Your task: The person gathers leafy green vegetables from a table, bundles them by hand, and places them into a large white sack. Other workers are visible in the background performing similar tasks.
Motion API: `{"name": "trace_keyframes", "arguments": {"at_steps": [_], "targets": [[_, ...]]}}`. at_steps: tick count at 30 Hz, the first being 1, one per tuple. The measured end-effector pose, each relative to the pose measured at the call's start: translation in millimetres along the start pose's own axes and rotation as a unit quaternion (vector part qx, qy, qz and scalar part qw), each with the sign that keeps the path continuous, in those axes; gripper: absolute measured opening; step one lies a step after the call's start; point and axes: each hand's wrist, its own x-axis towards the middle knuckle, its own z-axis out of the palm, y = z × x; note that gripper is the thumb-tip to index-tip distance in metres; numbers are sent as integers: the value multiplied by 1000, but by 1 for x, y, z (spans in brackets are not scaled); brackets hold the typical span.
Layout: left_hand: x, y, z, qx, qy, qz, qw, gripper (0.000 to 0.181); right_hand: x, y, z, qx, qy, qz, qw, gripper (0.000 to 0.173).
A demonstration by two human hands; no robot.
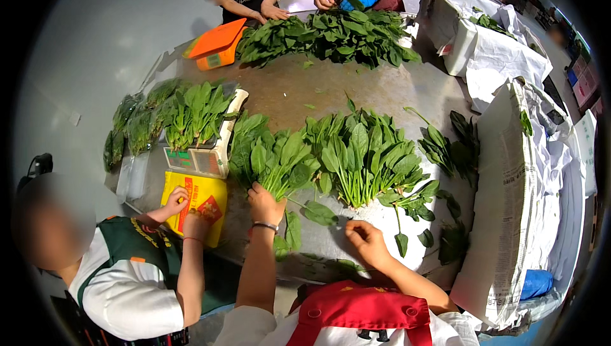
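Observation:
My left hand (267,206) is closed around the stems of a bunch of leafy spinach-like greens (279,160), whose leaves fan away from me. My right hand (368,243) hovers near the table's front edge with loosely curled fingers and nothing visible in it. Just beyond it lies a larger pile of the same greens (365,155), stems towards me. A loose leaf (321,213) rests between my two hands. More stray leaves (414,205) are scattered to the right of the pile.
A co-worker on my left handles a yellow printed bag (194,203) beside a scale (203,160) loaded with greens. Bagged greens (141,121) lie farther left. Across the metal table (281,88) are an orange scale (217,44), a leaf heap (334,35) and two people. Paper-lined foam boxes (506,193) stand right.

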Motion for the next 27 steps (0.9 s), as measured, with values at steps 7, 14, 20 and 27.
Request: {"name": "trace_keyframes", "arguments": {"at_steps": [7, 14, 20, 27], "targets": [[-45, 59, -27, -272, 57, 235, 931, 55, 29, -11, -67, 189, 155, 130, 961, 31], [-35, 115, 89, -469, -79, 159, 865, 47, 79, 6, -63, 406, 168, 130, 889, 16], [-25, 133, 72, -216, -28, 206, 954, 62, 101, -25, -60, 23, 139, 129, 982, 44], [-25, 140, 58, -578, -296, 85, 756, 39, 87, -26, -54, 149, 137, 56, 978, 36]]}}
